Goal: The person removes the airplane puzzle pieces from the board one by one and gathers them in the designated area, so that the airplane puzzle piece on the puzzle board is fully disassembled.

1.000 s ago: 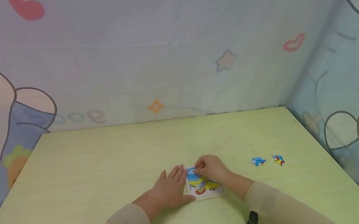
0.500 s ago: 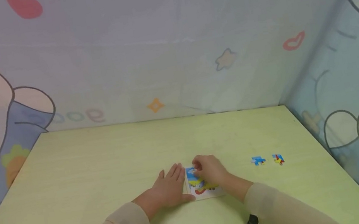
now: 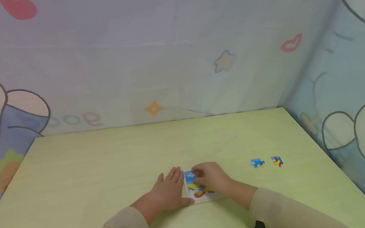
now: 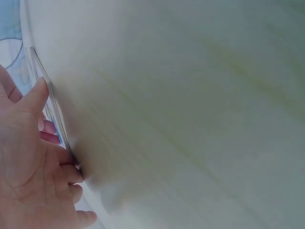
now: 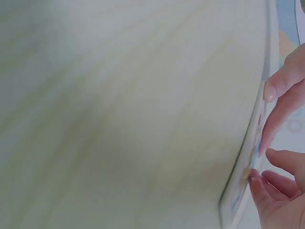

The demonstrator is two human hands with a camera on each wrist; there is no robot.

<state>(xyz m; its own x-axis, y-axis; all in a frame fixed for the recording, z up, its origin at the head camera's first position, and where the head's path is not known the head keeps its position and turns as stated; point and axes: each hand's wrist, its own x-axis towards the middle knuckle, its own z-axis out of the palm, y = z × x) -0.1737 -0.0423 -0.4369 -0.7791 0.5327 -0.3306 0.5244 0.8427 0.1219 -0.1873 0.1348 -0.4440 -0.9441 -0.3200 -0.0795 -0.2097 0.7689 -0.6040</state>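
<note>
A small jigsaw board (image 3: pixel 206 199) lies near the middle of the table, its picture blue and yellow with a red patch. My left hand (image 3: pixel 166 191) rests along its left edge with straight fingers, thumb on the near left corner. In the left wrist view that thumb (image 4: pixel 40 98) presses the board's rim. Over the board's right side is my right hand (image 3: pixel 215 177), loosely bent, hiding that part of the picture. The right wrist view shows its fingertips (image 5: pixel 254 179) at the picture surface, with the thumb apart and nothing visible between them.
Two loose jigsaw pieces lie right of the board: a mostly blue piece (image 3: pixel 257 163) and a blue, red and yellow piece (image 3: pixel 277 161). The pale table (image 3: pixel 104 162) meets a printed cloth backdrop (image 3: pixel 158 54) behind and at both sides.
My right hand has shifted nearer across the board, covering more of its right side, and its thumb and fingers have parted. The left hand stays at the left edge; the head view has turned slightly right.
</note>
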